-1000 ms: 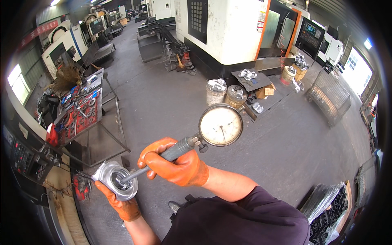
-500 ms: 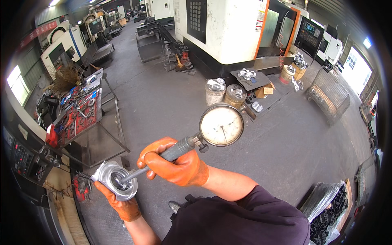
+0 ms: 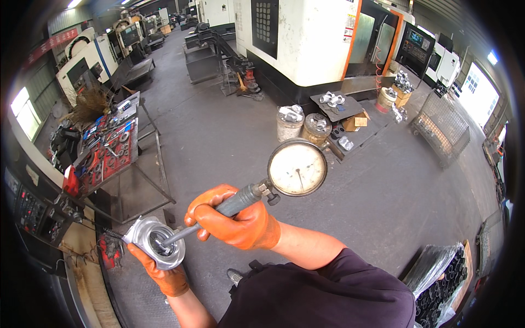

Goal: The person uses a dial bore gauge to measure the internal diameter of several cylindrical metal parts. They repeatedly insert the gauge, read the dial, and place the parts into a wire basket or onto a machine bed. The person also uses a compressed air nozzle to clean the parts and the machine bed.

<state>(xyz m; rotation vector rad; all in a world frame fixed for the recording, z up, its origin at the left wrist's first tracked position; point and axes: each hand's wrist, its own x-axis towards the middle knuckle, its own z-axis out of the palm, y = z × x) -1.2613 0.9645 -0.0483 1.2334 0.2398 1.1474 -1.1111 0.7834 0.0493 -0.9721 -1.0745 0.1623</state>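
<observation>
The orange-gloved right hand (image 3: 238, 223) is wrapped around a grey, rod-shaped metal gauge (image 3: 240, 200). Its long axis slants: 1 round white dial (image 3: 297, 167) up-right of that grip, tip down-left inside a silver, ring-shaped metal part (image 3: 144, 236) clasped by the orange-gloved left hand (image 3: 168, 277). Dial markings are too small to read.

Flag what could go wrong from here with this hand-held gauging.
Drop: only the left hand visibly grips the round metal part, above the floor; a slip might drop it.

Misreading: the right hand steers the dial bore gauge freehand, so a tilt inside the part could skew the reading.

Knock: the dial sticks out beyond the right hand and might get bumped.
</observation>
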